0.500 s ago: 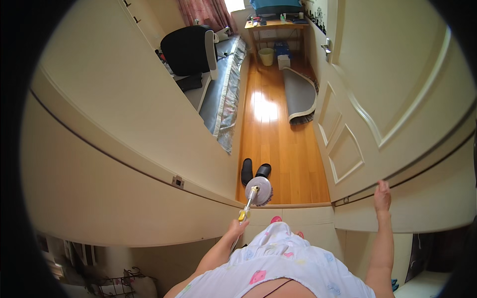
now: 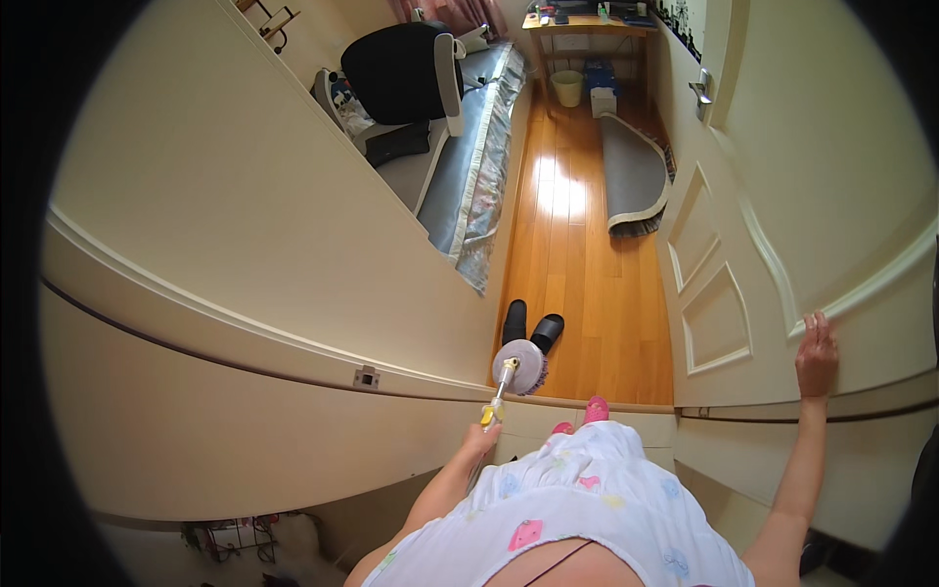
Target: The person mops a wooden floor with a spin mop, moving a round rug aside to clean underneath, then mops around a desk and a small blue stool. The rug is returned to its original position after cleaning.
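My left hand (image 2: 477,442) is wrapped round the pole of a round-headed mop (image 2: 520,364), just below a yellow catch. Its pale disc with a purplish fringe hangs over the doorway's threshold and partly covers a pair of black slippers (image 2: 548,333) on the wooden floor. At the right my right hand (image 2: 817,362) rests on the lower part of the cream panelled door (image 2: 866,225). Those fingers are stretched upward against its surface and hold nothing. My feet, in pink slippers (image 2: 597,409), stand close to the threshold (image 2: 626,407).
A cream wall panel (image 2: 225,245) flanks the doorway on the left. Beyond it are a black office chair (image 2: 396,78) and a plastic-covered bed (image 2: 484,176). A folded grey mat (image 2: 634,176) lies along the right wall. A bin (image 2: 566,88) sits under the desk (image 2: 587,26).
My right hand has gone from the door's edge up onto its panel face. The view has shifted, and my feet are nearer the threshold. The mop stays in my left hand.
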Available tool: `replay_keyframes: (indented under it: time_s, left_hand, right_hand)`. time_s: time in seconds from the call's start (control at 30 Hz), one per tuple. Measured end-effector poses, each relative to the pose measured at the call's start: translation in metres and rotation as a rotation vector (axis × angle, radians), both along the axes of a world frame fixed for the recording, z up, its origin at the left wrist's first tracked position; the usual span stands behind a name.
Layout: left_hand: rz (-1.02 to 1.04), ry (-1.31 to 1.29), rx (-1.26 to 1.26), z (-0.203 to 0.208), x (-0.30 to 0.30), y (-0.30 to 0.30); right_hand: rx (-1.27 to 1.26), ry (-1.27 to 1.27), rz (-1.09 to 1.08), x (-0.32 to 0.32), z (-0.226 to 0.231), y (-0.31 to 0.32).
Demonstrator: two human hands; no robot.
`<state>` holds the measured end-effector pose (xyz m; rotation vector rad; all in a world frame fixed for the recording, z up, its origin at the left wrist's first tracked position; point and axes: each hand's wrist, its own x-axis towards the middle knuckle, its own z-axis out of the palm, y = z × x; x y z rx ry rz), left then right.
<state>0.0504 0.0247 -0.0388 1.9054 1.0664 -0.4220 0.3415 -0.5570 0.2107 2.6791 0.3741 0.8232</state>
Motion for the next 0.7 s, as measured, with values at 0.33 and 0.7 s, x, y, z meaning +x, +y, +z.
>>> replay_keyframes:
  time_s: [0.33,0.7]
  left_hand:
    - [0.231,0.095,-0.054,0.043,0.037,-0.019]
    - [0.260,0.095,-0.010,0.067,0.080,-0.028]
  right_hand:
    - [-0.043,-0.070,0.118,0.007,-0.006,-0.003]
    - [-0.126,-0.081,0.115,0.011,0.004,0.003]
